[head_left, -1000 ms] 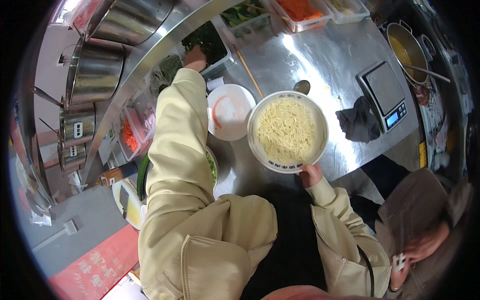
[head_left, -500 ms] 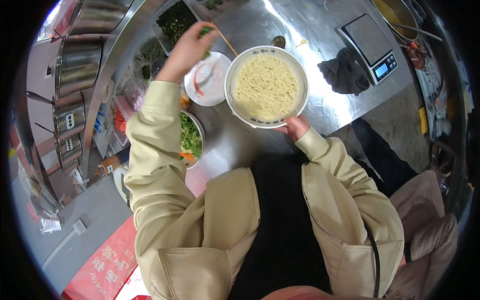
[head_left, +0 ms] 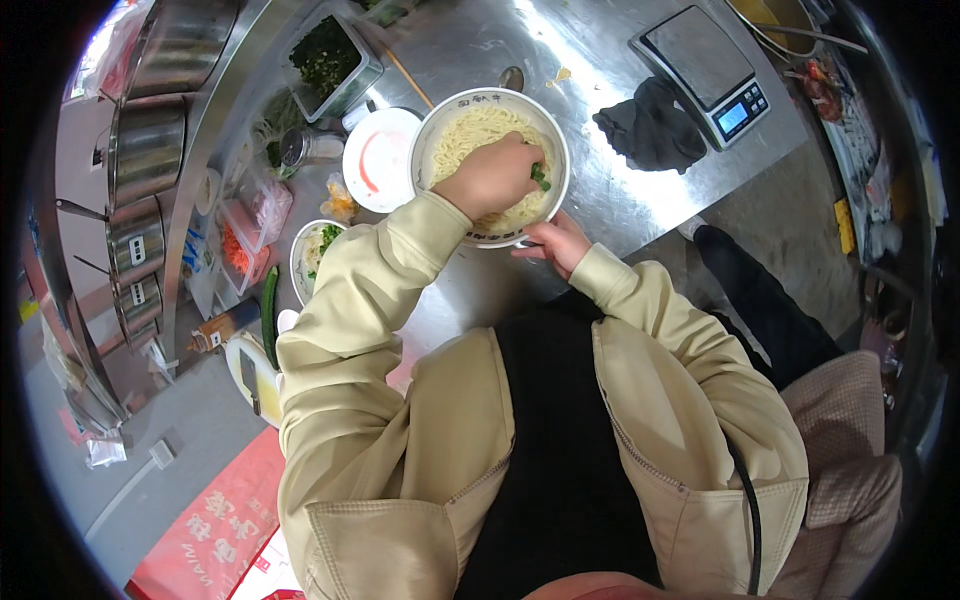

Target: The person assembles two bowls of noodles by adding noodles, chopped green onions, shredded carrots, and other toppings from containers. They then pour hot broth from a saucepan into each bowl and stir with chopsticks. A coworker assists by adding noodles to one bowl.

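Greens (head_left: 540, 176), over by plate (head_left: 385, 150) ½ s ago, now at noodles (head_left: 480, 125) in white bowl (head_left: 422, 165). L hand (head_left: 495, 178) pinches them; R hand (head_left: 560, 243) touches bowl's lower R rim, grip unclear. Plate's just L of bowl, steel table (head_left: 450, 300) below.

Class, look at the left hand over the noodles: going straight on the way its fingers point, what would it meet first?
Carrying its greens, the left hand would probably meet the right side of the bowl first. Depth is unclear, though: if it angles downward, the noodles would come first.
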`<control>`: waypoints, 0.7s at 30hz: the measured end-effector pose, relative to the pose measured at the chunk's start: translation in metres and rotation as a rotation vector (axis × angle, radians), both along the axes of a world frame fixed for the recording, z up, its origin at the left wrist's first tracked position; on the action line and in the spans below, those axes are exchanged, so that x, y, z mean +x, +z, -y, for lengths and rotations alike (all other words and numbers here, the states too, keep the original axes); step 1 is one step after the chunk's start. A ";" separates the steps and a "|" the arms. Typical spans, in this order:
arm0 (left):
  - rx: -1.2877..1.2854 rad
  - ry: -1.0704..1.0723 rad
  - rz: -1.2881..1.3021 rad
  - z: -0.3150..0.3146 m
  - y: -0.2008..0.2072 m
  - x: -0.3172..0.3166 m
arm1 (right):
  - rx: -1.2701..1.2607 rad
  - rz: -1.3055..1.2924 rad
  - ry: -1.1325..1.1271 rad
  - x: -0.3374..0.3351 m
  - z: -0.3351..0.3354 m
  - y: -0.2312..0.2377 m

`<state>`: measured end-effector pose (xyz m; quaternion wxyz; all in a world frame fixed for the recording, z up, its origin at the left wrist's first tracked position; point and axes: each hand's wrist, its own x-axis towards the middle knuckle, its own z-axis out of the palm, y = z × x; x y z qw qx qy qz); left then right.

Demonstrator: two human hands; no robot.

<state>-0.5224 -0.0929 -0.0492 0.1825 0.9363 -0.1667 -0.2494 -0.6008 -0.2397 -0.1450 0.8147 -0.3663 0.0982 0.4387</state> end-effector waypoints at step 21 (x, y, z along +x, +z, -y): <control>0.054 -0.174 0.372 -0.007 0.017 -0.054 | -0.004 0.012 0.016 0.002 -0.001 0.002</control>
